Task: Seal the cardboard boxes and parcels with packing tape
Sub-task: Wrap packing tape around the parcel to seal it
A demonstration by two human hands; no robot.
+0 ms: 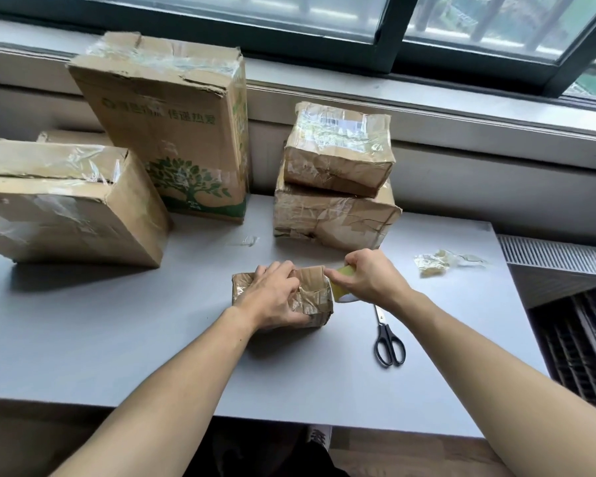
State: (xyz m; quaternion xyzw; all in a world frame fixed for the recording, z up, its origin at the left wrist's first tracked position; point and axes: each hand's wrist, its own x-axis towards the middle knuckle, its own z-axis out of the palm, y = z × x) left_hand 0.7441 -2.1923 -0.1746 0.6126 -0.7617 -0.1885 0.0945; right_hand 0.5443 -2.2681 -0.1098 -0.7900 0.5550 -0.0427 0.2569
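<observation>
A small crumpled cardboard box (315, 297), wrapped in old clear tape, sits on the grey table (152, 339) in front of me. My left hand (272, 296) lies on top of it with the fingers curled over its far edge, holding it down. My right hand (367, 275) grips a roll of yellowish packing tape (341, 287) pressed against the box's right side. Most of the roll is hidden under that hand.
Black-handled scissors (387, 339) lie right of the box. Crumpled tape scraps (437, 263) rest at the far right. Taped boxes stand behind: a flat one (66, 208) left, a tall tree-printed one (186, 132), two stacked (334, 187). The windowsill runs behind.
</observation>
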